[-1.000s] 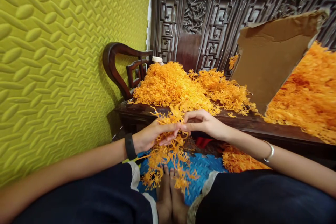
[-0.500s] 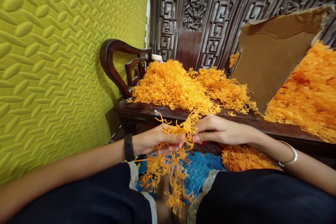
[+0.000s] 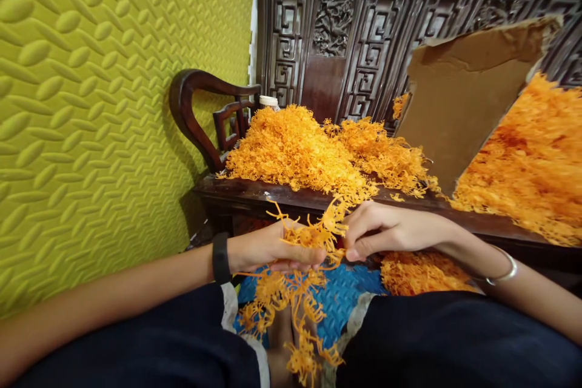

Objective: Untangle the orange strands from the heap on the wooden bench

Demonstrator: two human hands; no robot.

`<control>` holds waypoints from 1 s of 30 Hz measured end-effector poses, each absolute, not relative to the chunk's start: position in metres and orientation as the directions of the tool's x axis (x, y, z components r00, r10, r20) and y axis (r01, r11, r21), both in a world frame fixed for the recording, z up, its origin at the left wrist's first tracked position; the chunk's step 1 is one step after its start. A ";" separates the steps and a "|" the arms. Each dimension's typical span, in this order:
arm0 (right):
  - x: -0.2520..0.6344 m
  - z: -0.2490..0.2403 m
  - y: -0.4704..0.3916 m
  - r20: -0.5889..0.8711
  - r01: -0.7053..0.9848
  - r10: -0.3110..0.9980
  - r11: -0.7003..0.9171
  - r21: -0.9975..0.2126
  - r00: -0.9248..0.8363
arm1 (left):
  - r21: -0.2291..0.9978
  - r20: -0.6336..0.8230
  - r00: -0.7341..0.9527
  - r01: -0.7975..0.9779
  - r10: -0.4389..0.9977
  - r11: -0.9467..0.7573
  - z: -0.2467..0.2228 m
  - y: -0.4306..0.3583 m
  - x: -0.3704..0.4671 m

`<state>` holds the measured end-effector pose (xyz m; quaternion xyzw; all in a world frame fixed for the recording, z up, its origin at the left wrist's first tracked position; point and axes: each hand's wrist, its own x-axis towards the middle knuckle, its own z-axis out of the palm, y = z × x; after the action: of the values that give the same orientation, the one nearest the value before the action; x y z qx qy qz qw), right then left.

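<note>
My left hand (image 3: 286, 247) is closed around a tangled bunch of orange plastic flower pieces (image 3: 302, 291), which look like thin curled sprigs. Some stick up above the thumb and others dangle below between my knees. My right hand (image 3: 379, 230) pinches, thumb against fingers, at the bunch's right edge; the exact bit between the fingertips is partly hidden. Just beyond both hands, a large heap of the same orange pieces (image 3: 291, 148) lies on the dark wooden bench (image 3: 300, 193).
A cardboard sheet (image 3: 468, 109) leans against the carved backrest (image 3: 325, 82), with another orange pile (image 3: 522, 170) to its right. More pieces (image 3: 422, 273) lie below the bench edge. A textured yellow wall (image 3: 100, 133) rises on the left; a blue mat (image 3: 350, 291) covers the floor.
My right hand has moved slightly right and down, opening a small gap from my left hand. The bunch stays in my left hand, and the view has shifted a little.
</note>
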<state>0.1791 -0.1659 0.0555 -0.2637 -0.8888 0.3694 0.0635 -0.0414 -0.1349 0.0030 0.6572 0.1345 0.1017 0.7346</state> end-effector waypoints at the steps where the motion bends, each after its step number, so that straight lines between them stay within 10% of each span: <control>1: 0.179 0.055 -0.166 -0.104 0.433 0.513 0.580 -0.690 -0.852 | 0.993 -0.070 0.943 0.035 0.324 0.113 0.003 -0.135 -0.042; 15: 0.156 0.044 -0.177 0.346 0.454 0.631 0.757 -0.470 -0.694 | 0.986 -0.021 0.905 -0.052 0.424 0.159 -0.002 -0.129 -0.047; 22: 0.158 0.037 -0.168 0.022 0.319 0.736 0.320 -0.892 -0.676 | 0.984 -0.023 0.930 -0.043 0.367 0.171 -0.001 -0.127 -0.049; 30: 0.164 0.022 -0.158 -0.082 0.170 0.625 0.082 -0.982 -0.776 | 0.988 -0.091 0.947 0.047 0.308 0.149 0.004 -0.132 -0.047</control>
<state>0.1637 -0.1584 0.0216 -0.2790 -0.7122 0.6172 0.1844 -0.0470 -0.1324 0.0041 0.6464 0.1373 0.0879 0.7454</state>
